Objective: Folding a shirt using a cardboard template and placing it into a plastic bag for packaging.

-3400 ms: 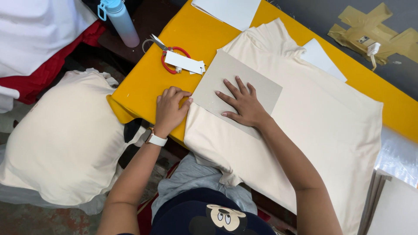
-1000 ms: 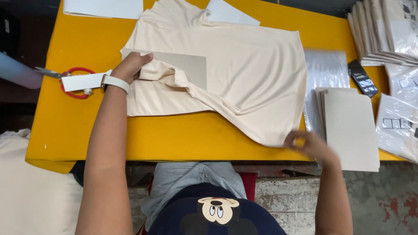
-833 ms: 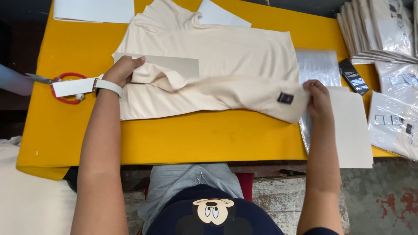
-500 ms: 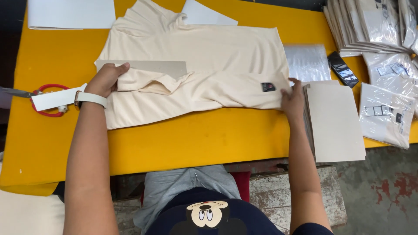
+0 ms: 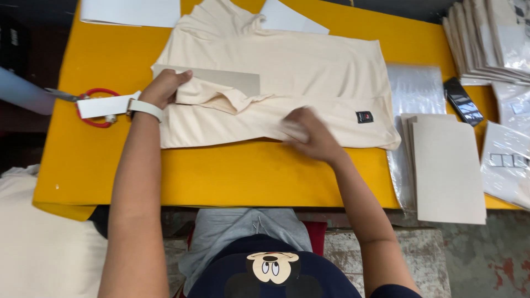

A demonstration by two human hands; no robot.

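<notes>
A cream T-shirt [image 5: 287, 66] lies spread on the yellow table [image 5: 232, 171], its near side folded over a grey cardboard sheet [image 5: 221, 80]. My left hand [image 5: 164, 87], with a white watch at the wrist, presses down on the left end of the cardboard and the fabric. My right hand [image 5: 309, 132] is blurred and rests flat on the folded lower edge of the shirt, left of a small dark label [image 5: 364, 116]. Neither hand grips anything.
Red-handled scissors [image 5: 91, 105] with a white tag lie at the table's left edge. Grey cardboard sheets [image 5: 447, 165] and clear plastic bags [image 5: 417, 88] sit on the right, with a black phone [image 5: 462, 101] and bagged shirts [image 5: 497, 38]. White paper [image 5: 132, 11] lies at the back.
The near side of the shirt has been folded over the cardboard. My right hand slid left along the folded edge from the shirt's right end to its middle. My left hand stayed put.
</notes>
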